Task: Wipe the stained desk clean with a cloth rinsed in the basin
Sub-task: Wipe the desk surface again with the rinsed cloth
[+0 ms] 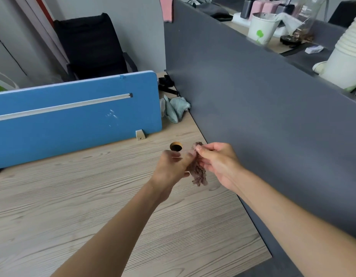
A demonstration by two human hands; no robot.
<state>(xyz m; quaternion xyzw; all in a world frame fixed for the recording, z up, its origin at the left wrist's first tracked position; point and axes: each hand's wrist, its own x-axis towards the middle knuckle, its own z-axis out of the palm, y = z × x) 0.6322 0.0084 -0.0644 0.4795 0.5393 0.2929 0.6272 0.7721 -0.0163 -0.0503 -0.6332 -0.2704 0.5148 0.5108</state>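
both hands above table [77,206]: left hand [174,166] and right hand [218,162] pinch small brown cloth [198,170] between them, cloth hanging down.

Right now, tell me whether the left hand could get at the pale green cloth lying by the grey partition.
Probably yes: only open desk lies between the left hand and the green cloth. But it grips the brown cloth with the right hand, so it isn't free.

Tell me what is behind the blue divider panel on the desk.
Behind the blue panel stands a black office chair; its seat and base are covered by the panel. A pale crumpled cloth shows at the panel's right end, partly hidden behind it.
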